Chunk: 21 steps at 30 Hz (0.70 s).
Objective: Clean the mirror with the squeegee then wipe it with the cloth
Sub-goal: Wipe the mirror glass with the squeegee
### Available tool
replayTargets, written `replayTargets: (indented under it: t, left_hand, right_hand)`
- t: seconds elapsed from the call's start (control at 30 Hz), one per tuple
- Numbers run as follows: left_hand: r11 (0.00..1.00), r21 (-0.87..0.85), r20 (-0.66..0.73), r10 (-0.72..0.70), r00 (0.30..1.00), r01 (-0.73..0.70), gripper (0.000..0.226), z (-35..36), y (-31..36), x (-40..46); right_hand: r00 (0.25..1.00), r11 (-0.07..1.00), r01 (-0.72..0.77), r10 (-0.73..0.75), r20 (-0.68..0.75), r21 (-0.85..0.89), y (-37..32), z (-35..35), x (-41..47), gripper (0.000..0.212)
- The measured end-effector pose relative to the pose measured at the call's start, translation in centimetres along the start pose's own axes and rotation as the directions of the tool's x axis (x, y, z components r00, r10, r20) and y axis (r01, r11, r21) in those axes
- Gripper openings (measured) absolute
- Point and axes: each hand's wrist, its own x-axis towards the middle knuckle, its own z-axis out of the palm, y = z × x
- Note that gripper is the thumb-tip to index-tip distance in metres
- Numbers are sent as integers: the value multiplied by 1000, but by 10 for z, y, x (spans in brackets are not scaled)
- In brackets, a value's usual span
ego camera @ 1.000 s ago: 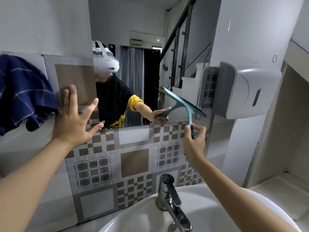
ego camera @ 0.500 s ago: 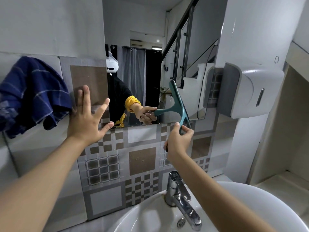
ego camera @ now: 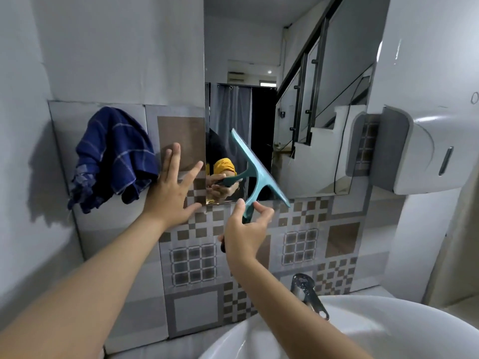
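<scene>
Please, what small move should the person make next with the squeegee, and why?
Probably carry the squeegee up toward the top of the mirror and begin a new downward stroke. The right hand grips its handle, and the blade lies tilted at the mirror's lower edge, so much glass remains above it. The left hand presses flat on the tiles, and the cloth hangs untouched.

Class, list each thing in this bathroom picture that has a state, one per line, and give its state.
Teal plastic squeegee: gripped by the handle, blade slanted across the mirror's lower part.
Right hand: holds the squeegee handle.
Left hand: fingers spread, flat on the tiled wall.
Dark blue checked cloth: hanging bunched on the wall, untouched.
Chrome tap: no water visible.
</scene>
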Motion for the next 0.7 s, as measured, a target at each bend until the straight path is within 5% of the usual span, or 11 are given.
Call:
replayTargets:
  t: [0.43,0.7]
  left_hand:
    - [999,-30,23,13,1000,-12,108,2,-12,-5]
    - [999,-34,35,14,999,-13,110,0,-11,-5]
  right_hand:
    - [902,816,431,-373,220,-386,38,-64,15,23]
    - [888,794,449,-348,300,-409,53,-84,13,20]
